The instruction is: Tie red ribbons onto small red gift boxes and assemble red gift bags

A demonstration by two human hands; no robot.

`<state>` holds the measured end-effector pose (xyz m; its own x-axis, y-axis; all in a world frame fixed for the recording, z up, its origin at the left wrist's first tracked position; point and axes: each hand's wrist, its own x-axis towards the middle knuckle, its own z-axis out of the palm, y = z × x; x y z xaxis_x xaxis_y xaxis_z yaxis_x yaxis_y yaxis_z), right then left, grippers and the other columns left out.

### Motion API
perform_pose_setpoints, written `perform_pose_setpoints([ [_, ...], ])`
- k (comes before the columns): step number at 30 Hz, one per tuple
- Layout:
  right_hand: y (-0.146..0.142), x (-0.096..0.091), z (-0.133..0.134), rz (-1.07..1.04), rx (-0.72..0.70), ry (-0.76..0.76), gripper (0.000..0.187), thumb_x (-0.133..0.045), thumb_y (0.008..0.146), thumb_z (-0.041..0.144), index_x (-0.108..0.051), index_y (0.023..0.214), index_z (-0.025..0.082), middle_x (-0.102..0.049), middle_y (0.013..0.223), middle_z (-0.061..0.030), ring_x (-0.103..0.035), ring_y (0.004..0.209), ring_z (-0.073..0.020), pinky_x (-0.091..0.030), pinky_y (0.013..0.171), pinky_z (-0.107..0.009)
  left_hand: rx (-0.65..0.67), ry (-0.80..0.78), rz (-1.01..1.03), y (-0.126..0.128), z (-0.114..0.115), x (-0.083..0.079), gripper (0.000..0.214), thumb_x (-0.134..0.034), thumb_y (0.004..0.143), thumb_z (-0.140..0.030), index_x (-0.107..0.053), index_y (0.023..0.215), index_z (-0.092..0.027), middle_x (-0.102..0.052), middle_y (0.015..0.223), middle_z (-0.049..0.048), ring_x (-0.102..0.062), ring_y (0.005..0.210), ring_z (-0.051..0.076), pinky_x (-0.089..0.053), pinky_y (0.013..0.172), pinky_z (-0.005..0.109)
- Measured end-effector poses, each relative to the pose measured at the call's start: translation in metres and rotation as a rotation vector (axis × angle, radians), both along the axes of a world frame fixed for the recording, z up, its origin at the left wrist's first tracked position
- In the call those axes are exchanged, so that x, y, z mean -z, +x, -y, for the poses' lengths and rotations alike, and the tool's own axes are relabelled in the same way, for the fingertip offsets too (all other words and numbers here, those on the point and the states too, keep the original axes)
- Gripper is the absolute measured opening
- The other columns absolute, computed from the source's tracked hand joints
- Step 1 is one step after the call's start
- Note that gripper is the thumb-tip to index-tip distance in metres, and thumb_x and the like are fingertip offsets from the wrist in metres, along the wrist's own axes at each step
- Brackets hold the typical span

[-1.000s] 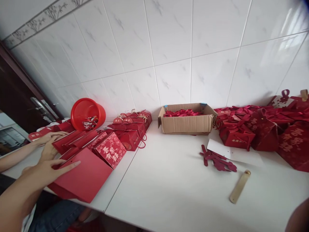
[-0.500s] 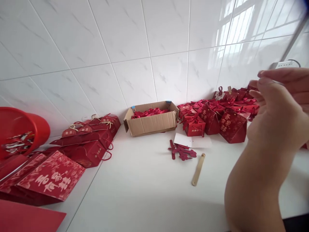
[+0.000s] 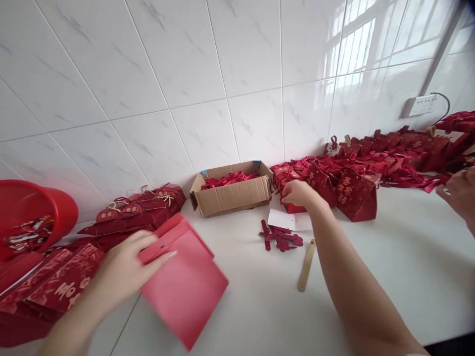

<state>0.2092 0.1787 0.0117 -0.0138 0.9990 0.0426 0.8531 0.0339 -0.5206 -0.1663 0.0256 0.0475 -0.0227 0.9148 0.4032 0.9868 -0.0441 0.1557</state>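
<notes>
My left hand (image 3: 143, 257) grips a flat red paper gift bag (image 3: 189, 282) by its upper edge, thumb on the front face. The bag hangs tilted over the counter, slightly blurred. My right hand (image 3: 299, 192) is closed right over a small red gift box (image 3: 293, 208) with ribbon, covering its top. Whether the fingers hold its ribbon is hidden. Below that hand lie a white card (image 3: 285, 220), several dark red flower-ended straps (image 3: 284, 240) and a gold strap (image 3: 306, 267).
A cardboard box (image 3: 233, 198) of red ribbons stands by the tiled wall. Red gift boxes (image 3: 356, 195) line the right back. On the left are more red boxes (image 3: 129, 217) and a red bucket (image 3: 65, 212) of wrapped sweets. Another person's hand (image 3: 460, 193) is at the right edge.
My left hand has come into view with the red gift bag. A raised hand and forearm at the right are gone from there; my right hand is now at the small gift box.
</notes>
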Motion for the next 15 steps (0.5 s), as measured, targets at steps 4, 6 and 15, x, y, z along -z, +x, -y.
perform_pose_setpoints([
  [4,-0.012,0.033,-0.026,0.110,-0.105,-0.220,0.023,-0.060,0.091,0.030,-0.062,0.107,0.015,-0.065,0.108,-0.0069,-0.064,0.093,-0.0179,-0.055,0.081,-0.037,0.236,-0.044,0.065,0.037,-0.060,0.007,0.037,-0.059,0.077,-0.058,-0.061,0.079,-0.020,-0.060,0.109,0.0064,-0.059,0.095,0.023,-0.047,0.080,0.030],
  [6,-0.014,0.041,-0.031,0.147,-0.145,-0.259,0.028,-0.057,0.093,0.032,-0.059,0.115,0.016,-0.062,0.115,-0.0075,-0.063,0.098,-0.0190,-0.054,0.083,-0.039,0.271,-0.063,0.071,0.048,-0.080,0.004,0.037,-0.064,0.075,-0.057,-0.064,0.084,-0.021,-0.054,0.127,0.0077,-0.052,0.114,0.028,-0.046,0.092,0.035],
  [15,-0.039,0.050,-0.029,0.274,-0.116,-0.334,0.035,-0.059,0.091,0.033,-0.056,0.122,0.017,-0.057,0.125,-0.0094,-0.059,0.108,-0.0230,-0.051,0.090,-0.045,0.244,-0.512,-0.006,0.064,-0.076,-0.050,0.025,-0.063,0.072,-0.047,-0.069,0.082,-0.024,-0.067,0.096,0.0032,-0.062,0.088,0.025,-0.047,0.072,0.032],
])
